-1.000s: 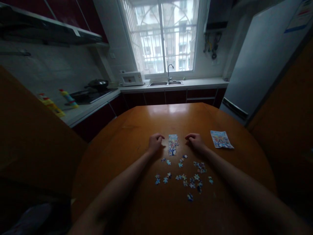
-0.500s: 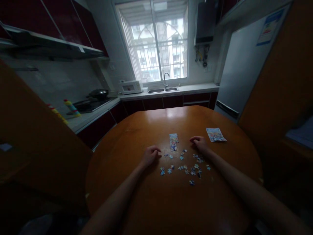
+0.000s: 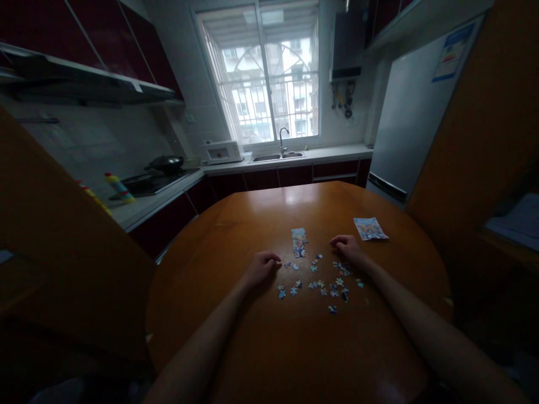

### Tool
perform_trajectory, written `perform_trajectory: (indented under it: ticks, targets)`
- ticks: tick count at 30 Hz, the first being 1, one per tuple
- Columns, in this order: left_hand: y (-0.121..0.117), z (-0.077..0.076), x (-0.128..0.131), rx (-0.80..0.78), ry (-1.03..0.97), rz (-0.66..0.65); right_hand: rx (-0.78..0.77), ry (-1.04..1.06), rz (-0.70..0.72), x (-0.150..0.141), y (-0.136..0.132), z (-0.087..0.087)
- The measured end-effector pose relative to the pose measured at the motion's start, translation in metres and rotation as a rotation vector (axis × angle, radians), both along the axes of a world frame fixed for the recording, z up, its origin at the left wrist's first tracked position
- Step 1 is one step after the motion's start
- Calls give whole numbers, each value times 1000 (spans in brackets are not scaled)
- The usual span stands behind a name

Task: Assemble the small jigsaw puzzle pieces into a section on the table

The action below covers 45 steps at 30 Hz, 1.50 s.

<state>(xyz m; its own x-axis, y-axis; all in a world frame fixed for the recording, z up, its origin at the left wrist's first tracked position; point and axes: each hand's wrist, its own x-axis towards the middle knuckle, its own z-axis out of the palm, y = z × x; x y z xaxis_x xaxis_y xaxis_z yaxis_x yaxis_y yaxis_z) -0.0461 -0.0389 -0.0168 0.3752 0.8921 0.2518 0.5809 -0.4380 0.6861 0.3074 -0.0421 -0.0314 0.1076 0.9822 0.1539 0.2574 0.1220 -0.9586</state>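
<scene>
My left hand rests on the table with loosely bent fingers, just left of a couple of loose jigsaw pieces. I see nothing held in it. To the right, my right hand lies with its fingers loosely curved and no piece visible in them. Between the hands and slightly beyond stands a joined strip of jigsaw puzzle with an uneven right edge. Nearer to me, several loose jigsaw pieces are scattered, some close to my right wrist. A printed picture sheet lies beyond my right hand.
The wooden table has a rounded outline. Behind it a counter carries a sink, a white microwave and, at left, a stove with a dark pan. A fridge stands at right.
The camera view has shifted slightly. Both hands stay in nearly the same places, with my right hand a touch farther right. The puzzle strip and loose pieces look unmoved.
</scene>
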Motion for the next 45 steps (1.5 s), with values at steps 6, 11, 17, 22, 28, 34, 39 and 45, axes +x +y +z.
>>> perform_trajectory:
  ticks: [6,11,17,22,28,34,39,45]
  targets:
    - [1,2,1,-42,-17,-6,-28,0,51,3,3,-1]
    - [0,3,1,-54,-30,-9,-39,-10,65,4,2,2]
    - [2,0,1,-46,-22,-20,-47,-18,75,3,1,3]
    - [0,-1,0,-31,-5,-42,-55,-36,78,2,1,4]
    - [-8,4,5,-3,28,-52,-43,-79,115,0,-3,6]
    - [-14,5,18,101,88,-129,-12,-103,137,-9,-9,5]
    - [-11,-1,17,157,180,-145,-7,-114,129,-9,-10,5]
    - [-8,0,13,124,98,-154,-4,-134,129,-8,-8,3]
